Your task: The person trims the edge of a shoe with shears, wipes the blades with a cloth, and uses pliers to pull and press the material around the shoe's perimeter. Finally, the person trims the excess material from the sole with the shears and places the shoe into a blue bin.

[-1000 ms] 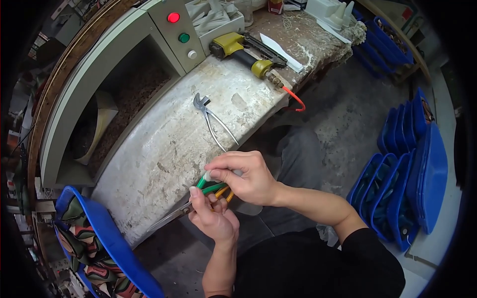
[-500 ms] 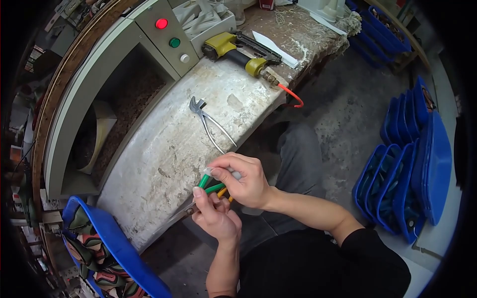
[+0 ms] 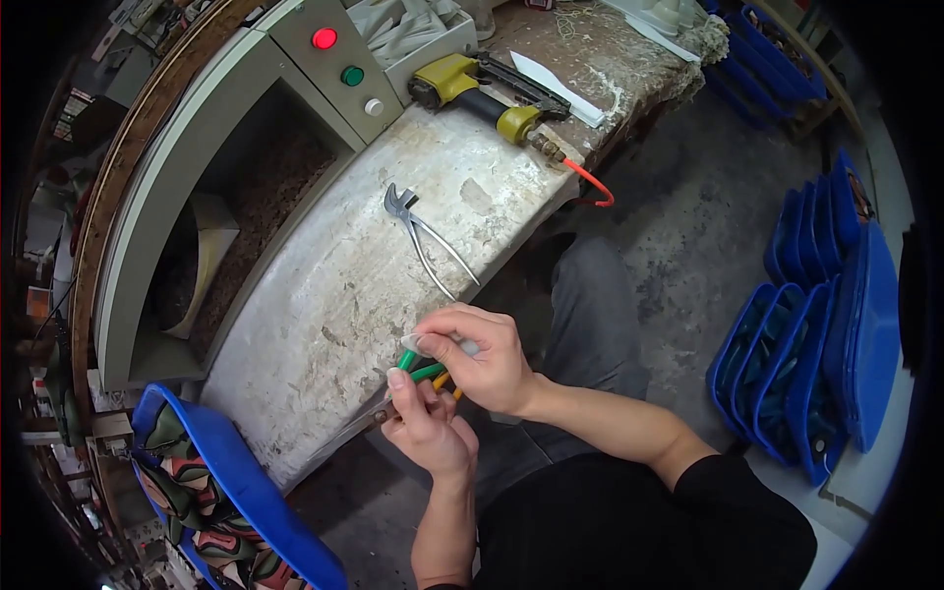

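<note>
Close together over the bench's front edge, both my hands work on a hand tool with green handles. My left hand is closed round it, thumb against one handle; a dull metal part shows beside the fingers. Yellow-orange pieces stick out between my hands; what they belong to is hidden. My right hand pinches a thin whitish strip at the upper end of one green handle. A pale, rounded bit shows between its fingers. Just beyond lie metal lasting pincers on the bench, touched by neither hand.
On the worn bench lies a yellow-black nail gun with a red hose. Behind stands a machine housing with a lit red button. Blue bins stand at left and right.
The view has shifted slightly, so the bench and bins appear a little further right. My hands keep the same grip, with only slight movement at the strip and handle.
</note>
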`<state>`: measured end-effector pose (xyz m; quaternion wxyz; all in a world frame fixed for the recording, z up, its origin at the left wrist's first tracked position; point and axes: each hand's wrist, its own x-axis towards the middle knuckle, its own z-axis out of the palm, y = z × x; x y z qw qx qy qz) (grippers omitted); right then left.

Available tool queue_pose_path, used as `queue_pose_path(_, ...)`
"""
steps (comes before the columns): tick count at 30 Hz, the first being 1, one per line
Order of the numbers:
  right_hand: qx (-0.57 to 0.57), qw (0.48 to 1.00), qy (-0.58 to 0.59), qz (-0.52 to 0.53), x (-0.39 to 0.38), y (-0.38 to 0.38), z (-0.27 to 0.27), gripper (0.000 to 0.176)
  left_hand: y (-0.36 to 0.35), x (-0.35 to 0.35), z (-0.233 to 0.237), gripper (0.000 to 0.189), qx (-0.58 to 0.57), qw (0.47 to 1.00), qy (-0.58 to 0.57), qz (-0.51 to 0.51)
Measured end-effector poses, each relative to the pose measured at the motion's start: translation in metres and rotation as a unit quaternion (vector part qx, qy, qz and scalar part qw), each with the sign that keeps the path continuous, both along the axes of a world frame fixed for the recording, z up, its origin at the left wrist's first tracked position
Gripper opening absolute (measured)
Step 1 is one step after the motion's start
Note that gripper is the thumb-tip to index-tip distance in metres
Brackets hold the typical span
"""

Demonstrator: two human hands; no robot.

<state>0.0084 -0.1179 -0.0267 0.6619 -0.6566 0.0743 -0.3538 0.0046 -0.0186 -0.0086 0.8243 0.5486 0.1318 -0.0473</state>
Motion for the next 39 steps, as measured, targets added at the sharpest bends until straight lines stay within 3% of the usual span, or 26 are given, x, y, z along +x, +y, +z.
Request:
queue_pose_path(6, 0.075, 0.984, 0.157, 0.027, 0.007, -0.009, 0.002, 0.013, 0.006, 0.002, -0.009, 0.035, 0.061, 0.996, -0.058, -0.007)
queue_pose_path(10, 0.354, 0.926, 0.114, 0.061, 0.017, -0.030, -0.008, 0.012, 0.016, 0.015, -0.006, 0.034, -0.004, 1.000, -0.003, -0.011)
queue_pose_path(11, 0.354, 0.926, 0.113, 0.065, 0.019, -0.027, -0.007, 0.012, 0.017, 0.017, -0.004, 0.034, -0.004, 1.000, -0.005, -0.008)
queue_pose_path(13, 0.175, 0.979, 0.068, 0.082, 0.016, -0.019, 0.004, 0.010, 0.016, 0.018, 0.005, 0.035, -0.014, 1.000, 0.024, 0.002)
queue_pose_path(15, -0.015, 0.996, 0.025, 0.088, 0.008, -0.015, 0.012, 0.009, 0.009, 0.018, 0.011, 0.037, -0.029, 0.998, 0.059, 0.003)
queue_pose_path(21, 0.035, 0.990, 0.136, 0.010, 0.026, -0.020, 0.001, 0.010, 0.027, 0.042, 0.007, 0.042, -0.170, 0.978, 0.123, -0.007)
queue_pose_path(25, -0.076, 0.997, 0.012, 0.012, 0.007, -0.026, 0.007, 0.008, 0.027, 0.049, 0.005, 0.045, -0.208, 0.971, 0.116, 0.000)
queue_pose_path(31, -0.190, 0.981, 0.030, 0.007, -0.004, -0.008, -0.025, 0.010, 0.008, 0.054, 0.003, 0.045, -0.245, 0.962, 0.116, 0.011)
queue_pose_path(35, 0.046, 0.988, 0.098, -0.112, 0.003, -0.070, -0.028, 0.020, 0.020, 0.061, -0.004, 0.043, -0.213, 0.969, 0.125, 0.018)
queue_pose_path(37, 0.232, 0.956, 0.156, -0.084, 0.003, -0.127, 0.021, 0.037, 0.023, 0.061, -0.003, 0.042, -0.212, 0.970, 0.120, 0.019)
queue_pose_path(39, 0.239, 0.963, 0.104, -0.067, 0.013, -0.200, 0.041, 0.042, 0.028, 0.061, -0.008, 0.040, -0.222, 0.968, 0.113, 0.007)
